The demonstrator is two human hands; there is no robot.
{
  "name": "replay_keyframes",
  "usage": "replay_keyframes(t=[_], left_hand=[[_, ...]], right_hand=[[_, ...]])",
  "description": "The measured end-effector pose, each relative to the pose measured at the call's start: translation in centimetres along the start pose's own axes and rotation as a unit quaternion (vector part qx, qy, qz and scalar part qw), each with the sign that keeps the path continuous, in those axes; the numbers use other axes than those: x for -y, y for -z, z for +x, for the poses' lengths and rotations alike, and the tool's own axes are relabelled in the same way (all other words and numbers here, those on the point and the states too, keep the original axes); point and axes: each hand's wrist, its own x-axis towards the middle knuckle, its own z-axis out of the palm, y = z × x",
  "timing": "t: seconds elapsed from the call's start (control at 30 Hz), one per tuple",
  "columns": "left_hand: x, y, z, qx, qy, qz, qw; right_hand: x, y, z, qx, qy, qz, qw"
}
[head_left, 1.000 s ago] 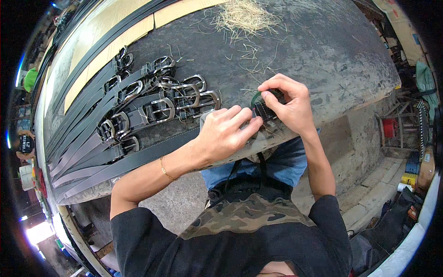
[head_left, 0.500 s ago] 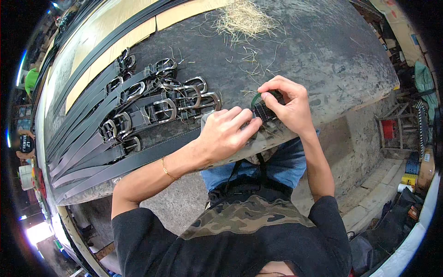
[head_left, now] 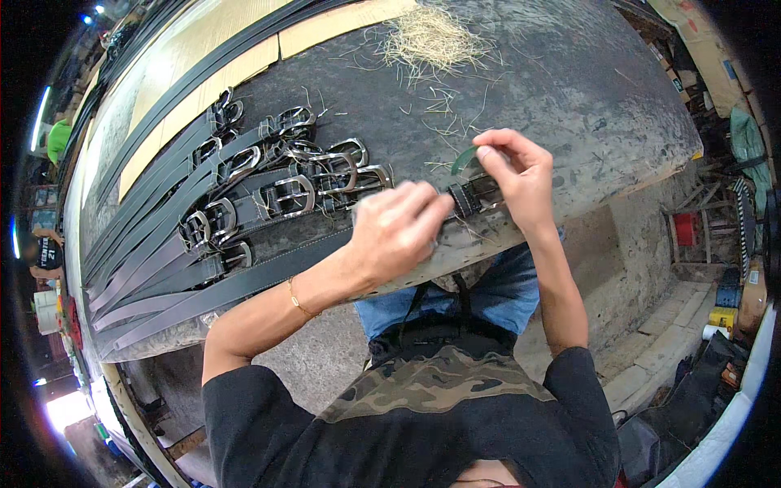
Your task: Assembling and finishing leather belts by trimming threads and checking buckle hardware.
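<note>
A black leather belt (head_left: 305,262) with pale edge stitching lies along the table's front edge. Its buckle end (head_left: 465,199), with a stitched loop, sits between my hands. My right hand (head_left: 521,175) is closed, pinching a thin, curved green strip (head_left: 464,160) between thumb and forefinger above that end. My left hand (head_left: 400,224) is over the belt just left of the loop, its fingers smeared by motion, so I cannot tell whether they grip it. To the left, several more black belts (head_left: 154,220) lie fanned out, their metal buckles (head_left: 289,195) bunched together.
A heap of pale thread-like scraps (head_left: 435,41) lies at the back of the dark worktable (head_left: 569,89), with loose bits trailing toward me. Cardboard sheets (head_left: 325,28) and long black straps (head_left: 203,69) cover the far left. A metal stool frame (head_left: 706,224) stands beyond the right edge.
The green strip, earlier looped down to the belt end, now sticks out free as my right hand has shifted slightly right. My left hand has moved a little left, blurring.
</note>
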Motion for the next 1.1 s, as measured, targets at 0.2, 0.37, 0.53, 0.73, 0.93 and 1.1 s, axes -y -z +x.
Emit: replay_keyframes(t=[0.2, 0.37, 0.53, 0.73, 0.93, 1.1], left_hand=[[0.3, 1.5, 1.5, -0.052, 0.109, -0.034, 0.992], [-0.2, 0.3, 0.6, 0.062, 0.019, -0.037, 0.997], [-0.3, 0.4, 0.4, 0.094, -0.099, 0.059, 0.989], [-1.0, 0.0, 0.3, 0.098, -0.112, 0.124, 0.981], [-0.8, 0.1, -0.2, 0.086, -0.110, 0.100, 0.985], [-0.9, 0.3, -0.3, 0.086, -0.116, 0.076, 0.987]], right_hand=[[-0.9, 0.6, 0.7, -0.092, 0.003, 0.194, 0.977], [-1.0, 1.6, 0.1, -0.127, 0.024, 0.244, 0.961], [-1.0, 1.8, -0.3, -0.119, 0.042, 0.272, 0.954], [-1.1, 1.6, -0.5, -0.112, 0.044, 0.236, 0.964], [0.0, 0.2, -3.1, -0.091, 0.017, 0.133, 0.987], [-0.2, -0.1, -3.5, -0.035, 0.094, 0.047, 0.994]])
